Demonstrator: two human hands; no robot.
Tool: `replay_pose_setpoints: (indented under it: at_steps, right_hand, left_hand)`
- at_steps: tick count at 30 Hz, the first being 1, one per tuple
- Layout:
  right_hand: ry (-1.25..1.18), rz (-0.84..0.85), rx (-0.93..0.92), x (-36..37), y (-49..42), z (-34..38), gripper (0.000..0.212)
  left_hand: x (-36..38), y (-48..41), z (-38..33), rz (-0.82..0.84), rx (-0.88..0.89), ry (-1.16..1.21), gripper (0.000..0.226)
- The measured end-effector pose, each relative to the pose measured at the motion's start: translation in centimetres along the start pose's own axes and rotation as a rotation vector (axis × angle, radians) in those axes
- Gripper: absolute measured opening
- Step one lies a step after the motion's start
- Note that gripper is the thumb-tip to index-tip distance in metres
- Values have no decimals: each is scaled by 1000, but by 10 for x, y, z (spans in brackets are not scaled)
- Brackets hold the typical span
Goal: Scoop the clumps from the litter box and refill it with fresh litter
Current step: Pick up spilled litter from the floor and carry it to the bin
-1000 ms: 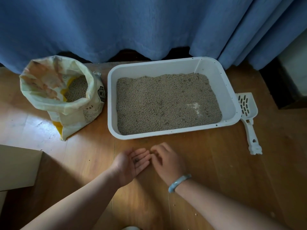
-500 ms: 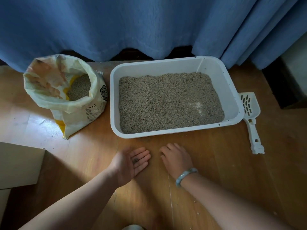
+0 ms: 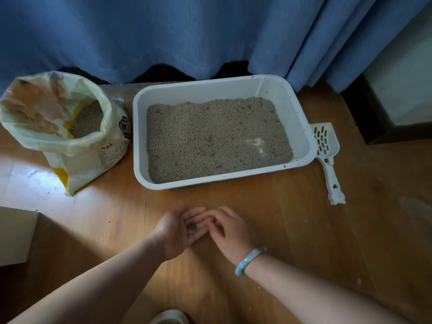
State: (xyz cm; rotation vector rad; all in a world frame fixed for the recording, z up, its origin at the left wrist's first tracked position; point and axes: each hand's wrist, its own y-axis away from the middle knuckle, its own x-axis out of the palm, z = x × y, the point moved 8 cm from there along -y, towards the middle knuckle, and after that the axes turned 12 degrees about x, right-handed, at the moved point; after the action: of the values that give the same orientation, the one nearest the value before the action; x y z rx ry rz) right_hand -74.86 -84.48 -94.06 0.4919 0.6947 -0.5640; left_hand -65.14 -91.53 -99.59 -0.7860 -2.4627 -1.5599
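A white litter box (image 3: 140, 141) filled with grey-beige litter (image 3: 215, 139) sits on the wooden floor. An open litter bag (image 3: 93, 157) stands to its left. A white slotted scoop (image 3: 326, 146) lies against the box's right side. In front of the box, my left hand (image 3: 177, 232) lies palm up and cupped, with a few dark litter grains (image 3: 191, 226) in the palm. My right hand (image 3: 231, 230), a pale bangle on its wrist, has its fingertips at the left hand's fingers; whether they pinch a grain is hidden.
Blue curtains (image 3: 163, 33) hang behind the box. A cardboard piece (image 3: 16, 235) lies at the left edge. Stray litter grains (image 3: 259, 287) dot the floor near my right arm. A dark baseboard and pale wall (image 3: 397, 94) stand at the right.
My right hand moved from the floor back to my left palm's fingertips. The left hand stayed cupped with grains in it.
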Motion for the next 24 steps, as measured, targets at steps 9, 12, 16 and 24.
replay_pose_setpoints:
  at_steps: [9,12,16,24]
  right_hand:
    - [272,-140,132,-71,0,-94,19]
    - [424,-130,-40,-71,17,-98,18]
    - [453,-50,-120,-53,36,-102,24]
    - [498,-129,-204,-28,51,-84,29]
  left_hand:
    - [-3,3,0,-60,28,-61,43]
    - [-3,6,4,-62,22,-70,43]
    - [-2,6,7,-55,24,-65,44]
    - [8,10,12,-33,9,-59,46]
